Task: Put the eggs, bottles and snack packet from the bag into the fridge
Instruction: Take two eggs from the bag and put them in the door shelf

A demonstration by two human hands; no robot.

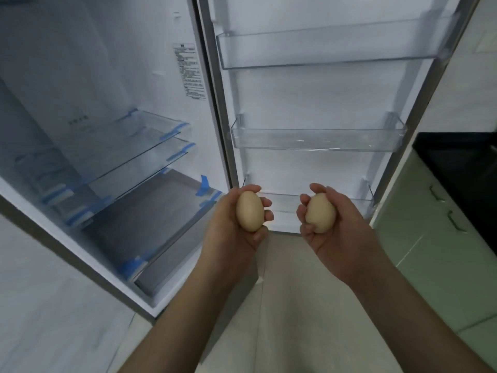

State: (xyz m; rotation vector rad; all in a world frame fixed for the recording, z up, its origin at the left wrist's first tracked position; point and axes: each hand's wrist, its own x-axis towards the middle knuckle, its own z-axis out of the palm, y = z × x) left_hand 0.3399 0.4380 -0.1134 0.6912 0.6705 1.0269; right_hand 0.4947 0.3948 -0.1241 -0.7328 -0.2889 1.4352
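The fridge (113, 84) stands open in front of me, its glass shelves (150, 141) bare and taped with blue strips. Its door (317, 103) swings out to the right and carries three clear door bins, the lowest (285, 203) just behind my hands. My left hand (231, 227) cups a pale brown egg (250, 211) in its palm. My right hand (341, 224) cups a second egg (320, 212) the same way. Both hands hover in front of the lowest door bin. The bag, bottles and snack packet are out of view.
A green cabinet (441, 238) with dark handles and a black countertop (462, 162) stand right of the fridge door. A grey drawer (150, 227) fills the fridge's bottom. Light tiled floor (285, 305) lies below my arms.
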